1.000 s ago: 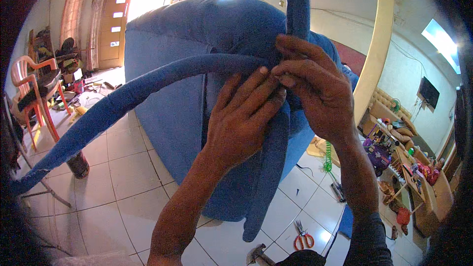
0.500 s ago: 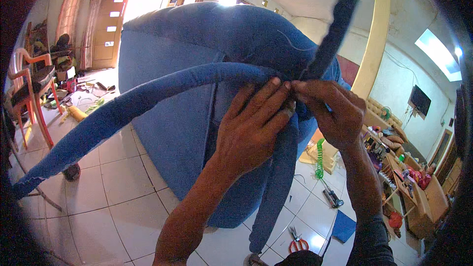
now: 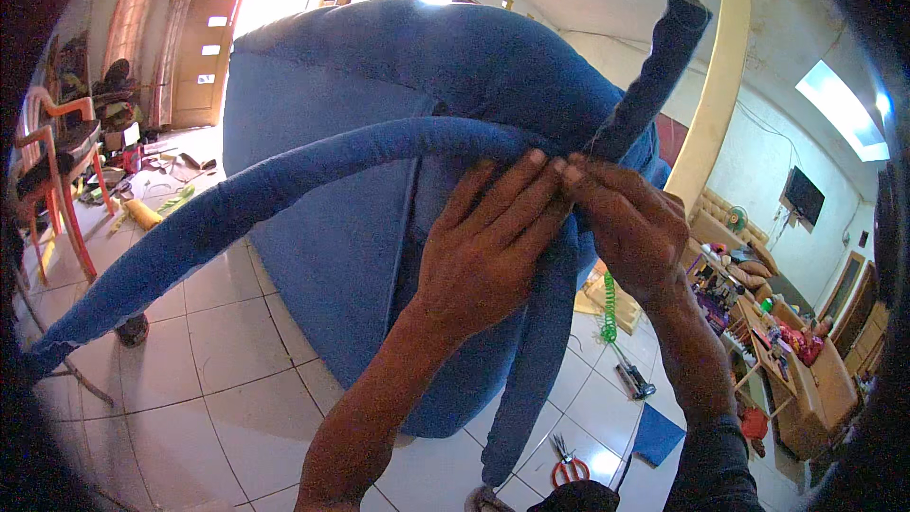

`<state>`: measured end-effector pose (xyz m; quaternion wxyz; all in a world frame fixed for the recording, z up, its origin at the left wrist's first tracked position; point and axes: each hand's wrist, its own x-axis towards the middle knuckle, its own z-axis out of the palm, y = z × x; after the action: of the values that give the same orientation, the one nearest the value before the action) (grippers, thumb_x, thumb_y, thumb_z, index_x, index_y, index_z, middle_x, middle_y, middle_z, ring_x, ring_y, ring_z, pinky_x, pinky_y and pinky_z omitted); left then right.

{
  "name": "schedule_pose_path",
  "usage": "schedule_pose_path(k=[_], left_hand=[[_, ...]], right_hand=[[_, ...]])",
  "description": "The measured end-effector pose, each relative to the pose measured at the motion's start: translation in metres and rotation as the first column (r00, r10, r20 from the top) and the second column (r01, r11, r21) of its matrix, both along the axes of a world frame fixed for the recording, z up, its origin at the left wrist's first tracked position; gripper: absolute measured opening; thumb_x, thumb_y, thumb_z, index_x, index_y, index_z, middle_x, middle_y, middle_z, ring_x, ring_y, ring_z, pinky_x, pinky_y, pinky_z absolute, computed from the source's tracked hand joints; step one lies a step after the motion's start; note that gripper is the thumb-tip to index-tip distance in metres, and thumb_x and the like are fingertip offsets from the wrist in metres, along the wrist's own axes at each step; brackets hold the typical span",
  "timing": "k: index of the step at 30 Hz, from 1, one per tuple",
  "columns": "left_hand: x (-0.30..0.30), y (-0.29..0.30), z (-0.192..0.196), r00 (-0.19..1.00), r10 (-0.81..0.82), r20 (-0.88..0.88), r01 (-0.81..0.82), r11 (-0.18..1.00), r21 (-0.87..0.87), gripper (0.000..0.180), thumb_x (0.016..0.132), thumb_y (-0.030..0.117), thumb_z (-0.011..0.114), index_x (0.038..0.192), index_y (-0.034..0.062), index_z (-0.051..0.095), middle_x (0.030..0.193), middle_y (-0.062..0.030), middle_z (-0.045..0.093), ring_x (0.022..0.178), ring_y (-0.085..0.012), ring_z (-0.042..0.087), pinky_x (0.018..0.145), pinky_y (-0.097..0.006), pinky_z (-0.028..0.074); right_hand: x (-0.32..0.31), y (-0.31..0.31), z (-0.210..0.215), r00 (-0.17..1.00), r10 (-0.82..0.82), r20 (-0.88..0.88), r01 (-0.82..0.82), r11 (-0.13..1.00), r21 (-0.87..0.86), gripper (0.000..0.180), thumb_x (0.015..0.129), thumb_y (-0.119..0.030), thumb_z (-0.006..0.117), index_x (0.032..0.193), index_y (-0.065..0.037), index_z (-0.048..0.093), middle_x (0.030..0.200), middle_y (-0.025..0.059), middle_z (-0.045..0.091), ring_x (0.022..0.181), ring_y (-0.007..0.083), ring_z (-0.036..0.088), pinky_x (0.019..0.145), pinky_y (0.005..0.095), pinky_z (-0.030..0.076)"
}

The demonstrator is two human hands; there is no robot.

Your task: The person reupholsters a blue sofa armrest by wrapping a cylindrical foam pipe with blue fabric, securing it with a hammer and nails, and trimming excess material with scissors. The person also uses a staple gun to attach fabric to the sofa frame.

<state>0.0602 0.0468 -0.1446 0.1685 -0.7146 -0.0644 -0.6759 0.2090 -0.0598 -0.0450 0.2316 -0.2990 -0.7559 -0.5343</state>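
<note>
A large blue upholstered seat piece (image 3: 313, 114) stands on the tiled floor before me. Long, padded blue fabric strips meet at its near right corner. One strip (image 3: 275, 194) arches away to the left, another strip (image 3: 531, 370) hangs down, and a short end (image 3: 654, 76) sticks up to the right. My left hand (image 3: 488, 246) presses its fingers together on the fabric where the strips meet. Right against its fingertips, my right hand (image 3: 630, 213) is closed in a pinch. What lies between its fingertips is hidden.
Red-handled scissors (image 3: 569, 469), a blue fabric scrap (image 3: 657, 434) and an air tool (image 3: 633, 379) with a green coiled hose (image 3: 609, 308) lie on the floor. A plastic chair (image 3: 62, 171) stands left, a yellowish post (image 3: 720, 76) right. Brown furniture (image 3: 825, 389) is further right.
The upright strip end has swung slightly right and shows its open tip. My right hand has shifted a little to the left and down. My left hand stays on the same spot.
</note>
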Motion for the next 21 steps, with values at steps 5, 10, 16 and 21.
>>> schedule_pose_path(k=[5,10,16,21], left_hand=[[0.003,0.001,-0.004,1.000,0.015,0.006,-0.015,1.000,0.000,0.043,0.086,0.017,0.059,0.128,0.0099,0.069,0.143,-0.0058,0.061,0.141,-0.0229,0.049,0.120,-0.051,0.029],[0.003,0.002,-0.004,0.999,-0.001,0.033,0.001,1.000,0.015,0.043,0.088,0.017,0.058,0.129,0.0102,0.069,0.144,-0.0047,0.060,0.141,-0.0233,0.049,0.120,-0.052,0.030],[0.004,0.000,-0.005,1.000,0.031,-0.001,-0.031,0.999,-0.031,0.045,0.088,0.016,0.057,0.131,0.0116,0.068,0.142,-0.0041,0.062,0.141,-0.0227,0.048,0.121,-0.052,0.028],[0.005,-0.001,-0.005,1.000,0.027,0.015,-0.027,0.999,-0.033,0.047,0.086,0.017,0.060,0.133,0.0132,0.067,0.144,-0.0031,0.061,0.143,-0.0218,0.046,0.122,-0.057,0.024]], right_hand=[[-0.009,0.003,-0.002,1.000,0.010,-0.011,-0.010,0.999,0.047,0.034,0.078,-0.001,0.072,0.111,-0.008,0.077,0.109,0.0135,0.074,0.090,0.0243,0.076,0.073,0.0333,0.063],[-0.003,-0.004,-0.013,0.991,0.026,-0.133,-0.033,0.998,-0.051,0.040,0.080,-0.003,0.074,0.119,-0.010,0.074,0.113,0.0167,0.072,0.098,0.0284,0.073,0.083,0.0374,0.061],[0.088,-0.078,-0.200,0.634,-0.376,-0.676,0.170,0.920,-0.352,0.024,0.093,-0.005,0.064,0.117,-0.003,0.067,0.107,0.0204,0.070,0.091,0.0374,0.067,0.084,0.0447,0.053],[0.128,-0.153,-0.477,0.253,-0.968,0.003,0.026,0.004,-1.000,0.036,0.100,-0.031,0.055,0.123,-0.004,0.062,0.107,0.0201,0.066,0.096,0.0400,0.063,0.091,0.0501,0.051]])
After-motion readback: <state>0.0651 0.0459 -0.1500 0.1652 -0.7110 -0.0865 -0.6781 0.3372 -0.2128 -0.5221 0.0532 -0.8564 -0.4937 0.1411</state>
